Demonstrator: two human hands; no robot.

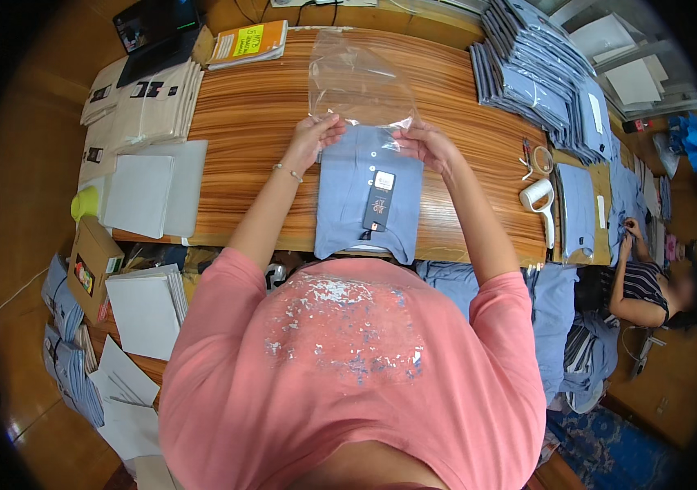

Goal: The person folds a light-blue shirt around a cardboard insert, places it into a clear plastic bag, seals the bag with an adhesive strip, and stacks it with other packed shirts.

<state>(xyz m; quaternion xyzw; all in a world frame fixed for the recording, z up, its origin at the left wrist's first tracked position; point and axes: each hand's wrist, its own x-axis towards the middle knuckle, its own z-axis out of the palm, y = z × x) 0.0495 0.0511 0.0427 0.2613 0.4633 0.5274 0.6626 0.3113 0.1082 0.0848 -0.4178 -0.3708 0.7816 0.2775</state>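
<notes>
- Pinched closed in L hand [316, 137], btw. thumb and fingertips: left side of clear bag [357, 77], right at its near edge.
- Pinched likewise in R hand [430, 145]: right side of same edge, fingers bent inward; can't tell if also catching fabric underneath.
- Held w/ hands apart, approx. level, prob. to stop thin film from sagging together.
- Spread on worktop [259, 106] beyond both hands: rest of bag, prob. laid that way to line up w/ garment.
- Lying just nearer than both hands: folded blue shirt [340, 196], far end at bag edge, near end at worktop's front edge. Exact overlap of film and cloth: can't tell.
- Placed front up, buttons along the middle, prob. to keep face smooth and in sight.
- Set on shirt front: dark hang tag [379, 204], prob. so as to show through film.
- Piled at far right: wrapped blue shirts [528, 73], prob. stacked there to stay out of the way.
- Nr. right end, prob. for easy reach: tape roll [550, 160], white handled tool [538, 194] (exact kind unclear), folded blue garment [577, 208].
- Off to left: white sheets [140, 192], beige packages [152, 110], and farther back, laptop [156, 37], poss. parked there for elbow room.
- Well apart at far right: co-worker [647, 294] in striped top.
</notes>
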